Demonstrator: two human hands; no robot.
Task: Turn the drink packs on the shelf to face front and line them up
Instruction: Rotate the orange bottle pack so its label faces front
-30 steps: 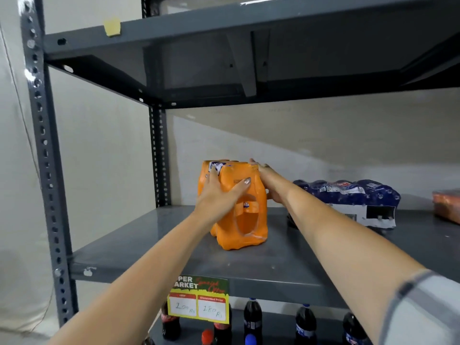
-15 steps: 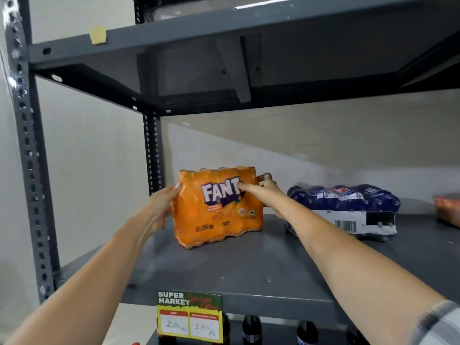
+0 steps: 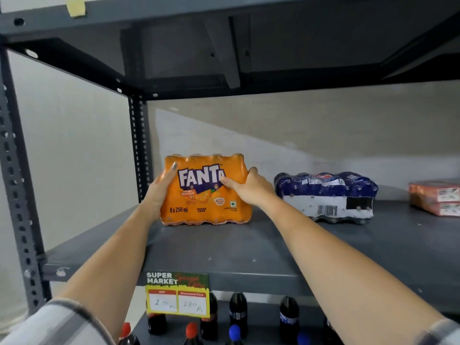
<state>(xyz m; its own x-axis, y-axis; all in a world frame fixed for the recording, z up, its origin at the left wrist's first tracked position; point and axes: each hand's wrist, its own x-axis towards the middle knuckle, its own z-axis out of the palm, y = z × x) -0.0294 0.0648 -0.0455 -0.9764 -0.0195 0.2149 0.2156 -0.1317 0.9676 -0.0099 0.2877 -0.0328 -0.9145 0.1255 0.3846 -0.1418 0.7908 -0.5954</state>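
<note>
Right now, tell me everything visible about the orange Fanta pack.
The orange Fanta pack is a shrink-wrapped block of small bottles, printed "8 x 250 ml" and "Snack Pack". It stands upright on the grey shelf, logo facing front, near the left end. The left hand and right hand grip its two sides.
</note>
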